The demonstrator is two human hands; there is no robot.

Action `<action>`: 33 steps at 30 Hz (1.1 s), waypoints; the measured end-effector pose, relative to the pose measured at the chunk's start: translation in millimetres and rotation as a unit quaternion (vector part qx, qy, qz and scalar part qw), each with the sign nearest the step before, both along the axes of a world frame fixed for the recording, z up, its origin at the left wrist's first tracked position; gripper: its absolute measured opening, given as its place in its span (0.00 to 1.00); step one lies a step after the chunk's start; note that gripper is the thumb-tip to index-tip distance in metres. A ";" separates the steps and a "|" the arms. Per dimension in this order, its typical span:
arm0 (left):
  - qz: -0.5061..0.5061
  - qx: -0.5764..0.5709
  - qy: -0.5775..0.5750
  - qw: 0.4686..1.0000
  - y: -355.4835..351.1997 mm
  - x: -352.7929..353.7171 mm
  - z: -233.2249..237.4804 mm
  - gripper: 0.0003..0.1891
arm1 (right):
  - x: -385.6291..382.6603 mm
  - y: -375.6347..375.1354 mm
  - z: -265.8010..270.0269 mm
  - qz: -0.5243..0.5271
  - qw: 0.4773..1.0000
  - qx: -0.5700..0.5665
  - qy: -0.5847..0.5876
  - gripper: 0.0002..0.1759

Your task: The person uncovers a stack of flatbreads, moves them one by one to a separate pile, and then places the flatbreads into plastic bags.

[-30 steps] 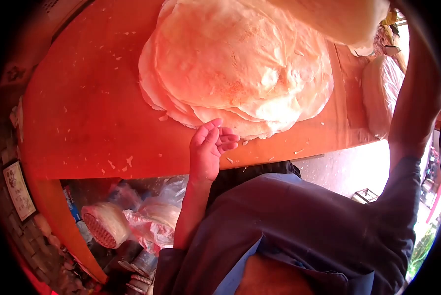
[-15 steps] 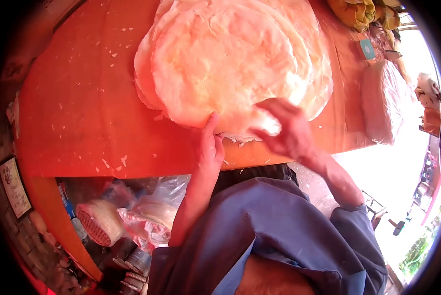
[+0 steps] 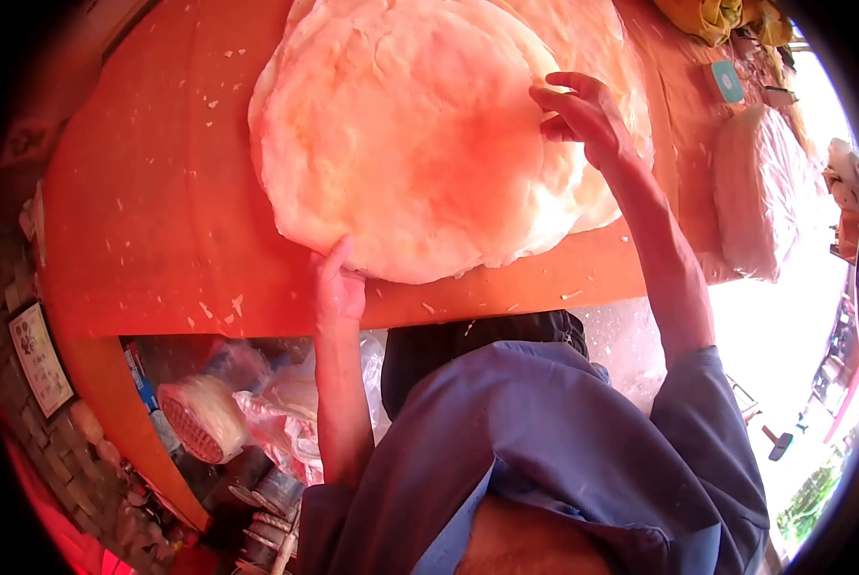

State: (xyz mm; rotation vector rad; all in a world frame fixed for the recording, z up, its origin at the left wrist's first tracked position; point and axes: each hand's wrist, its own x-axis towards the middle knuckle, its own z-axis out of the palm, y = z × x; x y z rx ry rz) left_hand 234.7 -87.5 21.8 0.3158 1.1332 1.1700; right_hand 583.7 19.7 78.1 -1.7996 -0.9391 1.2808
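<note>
A large round, pale sheet (image 3: 401, 153) with a lumpy, soft-looking surface tops a stack of similar sheets (image 3: 607, 57). At its lower left edge, my left hand (image 3: 338, 283) grips the rim, thumb on top and the other fingers hidden beneath. My right hand (image 3: 583, 115) is over the upper right edge of this sheet, its fingers bent and apart, with nothing visible between them. The near edge of the top sheet comes close to the table's front edge.
The stack lies on an orange-covered table (image 3: 142, 220) strewn with small pale scraps. To the right sits a plastic-wrapped pale bundle (image 3: 755, 192), with a teal box (image 3: 725, 81) and yellowish cloth (image 3: 703, 19) behind it. Below are bagged items (image 3: 204, 417); a framed card (image 3: 41, 359) stands left.
My left hand has moved left along the rim. My right hand has gone up and right, from the near edge to the upper right edge. The top sheet has shifted left and toward me.
</note>
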 end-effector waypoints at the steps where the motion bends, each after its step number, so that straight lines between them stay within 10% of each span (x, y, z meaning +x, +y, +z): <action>1: 0.009 -0.002 -0.019 1.000 0.9 0.5 -0.8 0.28 | 0.3 5.5 -0.5 0.002 1.000 0.001 -0.001 0.32; 10: 0.020 -0.051 -0.068 0.996 -2.6 -8.5 -7.1 0.26 | -61.2 -11.9 88.3 0.135 0.988 0.072 -0.003 0.14; 13: 0.038 -0.041 -0.092 0.994 1.4 0.1 3.7 0.26 | -29.1 1.1 41.4 0.094 0.992 0.088 0.010 0.15; 18: 0.037 -0.050 -0.069 0.996 2.6 1.0 -1.6 0.27 | -13.1 21.4 -14.9 0.103 0.904 0.182 -0.374 0.23; 25: 0.035 -0.060 -0.072 0.995 1.7 2.7 0.7 0.27 | -0.5 57.8 -28.2 0.039 0.976 0.098 -0.190 0.22; 27: 0.037 -0.054 -0.054 0.996 3.6 5.9 2.2 0.27 | 5.2 61.2 1.7 0.195 0.979 0.019 -0.057 0.19; 33: 0.044 -0.036 -0.115 0.992 0.6 -1.9 4.3 0.27 | -26.7 19.8 80.6 0.161 0.965 0.204 -0.034 0.13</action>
